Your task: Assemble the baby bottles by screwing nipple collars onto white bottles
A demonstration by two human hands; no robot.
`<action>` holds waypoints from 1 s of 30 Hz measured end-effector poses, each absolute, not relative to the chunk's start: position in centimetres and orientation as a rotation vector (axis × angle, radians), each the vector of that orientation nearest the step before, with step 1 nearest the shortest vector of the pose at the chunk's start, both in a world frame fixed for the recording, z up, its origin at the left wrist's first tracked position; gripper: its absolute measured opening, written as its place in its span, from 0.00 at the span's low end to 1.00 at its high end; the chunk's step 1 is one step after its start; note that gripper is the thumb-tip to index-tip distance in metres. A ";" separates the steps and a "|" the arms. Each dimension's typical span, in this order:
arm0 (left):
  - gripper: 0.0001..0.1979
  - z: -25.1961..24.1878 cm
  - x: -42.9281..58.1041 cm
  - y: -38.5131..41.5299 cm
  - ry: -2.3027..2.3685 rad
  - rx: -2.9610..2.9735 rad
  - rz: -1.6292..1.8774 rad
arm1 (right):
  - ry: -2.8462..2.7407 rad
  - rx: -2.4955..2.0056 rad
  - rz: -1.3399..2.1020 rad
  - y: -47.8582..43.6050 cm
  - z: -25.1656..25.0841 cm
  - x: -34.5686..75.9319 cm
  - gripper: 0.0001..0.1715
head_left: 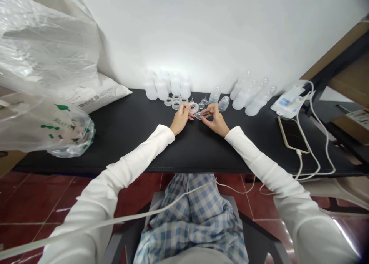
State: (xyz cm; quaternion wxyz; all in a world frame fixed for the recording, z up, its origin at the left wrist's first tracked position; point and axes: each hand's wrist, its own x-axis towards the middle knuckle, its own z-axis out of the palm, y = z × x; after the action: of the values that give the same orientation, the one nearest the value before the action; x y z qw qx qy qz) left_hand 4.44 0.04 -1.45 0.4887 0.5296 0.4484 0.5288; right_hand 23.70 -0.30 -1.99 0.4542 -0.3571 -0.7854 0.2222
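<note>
Over the black table, my left hand (181,118) is closed on a clear collar ring (194,108), held upright with its opening facing me. Close beside it, my right hand (215,120) pinches a clear silicone bottle nipple (198,115) by its rim. Just behind my left hand lie several loose collar rings (168,101). Several more clear nipples (204,102) stand behind the hands. Two clear domed caps (223,103) are to the right of these. Frosted baby bottles without tops (151,89) stand in a group at the back left.
Several bottles with tops fitted (254,102) stand at the back right. Farther right are a white printed packet (291,98) and a phone (293,135) with a white cable (327,148). Large plastic bags (57,129) crowd the table's left end. A white wall rises behind the table (129,141).
</note>
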 end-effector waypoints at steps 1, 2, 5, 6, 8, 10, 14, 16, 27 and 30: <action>0.11 -1.4 4.4 -0.1 1.054 1.235 1.277 | -1.936 -0.886 0.565 -0.5 -1.7 23.6 0.23; 0.11 -1.3 4.4 -0.3 1.019 1.182 1.272 | -1.938 -0.892 0.569 -0.7 -1.5 23.5 0.22; 0.14 -1.1 4.4 -1.1 0.917 1.046 1.258 | -1.955 -0.898 0.555 -1.1 -0.9 23.3 0.21; 0.14 -1.1 4.4 -1.4 0.892 1.013 1.251 | -1.960 -0.890 0.553 -1.1 -0.9 23.3 0.21; 0.13 -0.9 4.4 -1.7 0.868 0.965 1.234 | -1.978 -0.860 0.556 -1.0 -0.8 23.4 0.22; 0.13 -0.8 4.4 -1.9 0.865 0.937 1.221 | -2.016 -0.827 0.555 -0.9 -0.9 23.5 0.24; 0.15 -0.5 4.3 -1.8 0.869 0.931 1.177 | -1.998 -0.819 0.548 -1.2 -0.6 23.5 0.22; 0.14 -0.5 4.3 -1.8 0.883 0.937 1.171 | -1.932 -0.842 0.581 -1.4 -0.4 23.3 0.22; 0.18 -0.9 4.9 -2.3 0.848 1.265 1.148 | -1.727 -1.010 0.549 -1.6 -0.4 23.1 0.24; 0.19 -1.0 4.8 -2.3 0.815 1.311 1.149 | -1.704 -1.022 0.550 -1.7 -0.4 23.0 0.25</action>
State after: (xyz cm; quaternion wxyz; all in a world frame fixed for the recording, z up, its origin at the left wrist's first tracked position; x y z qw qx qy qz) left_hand 4.85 -2.27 -1.04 0.5718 0.5589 0.3476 0.4898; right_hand 22.98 -1.71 -0.35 0.5142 -0.4252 -0.7088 0.2288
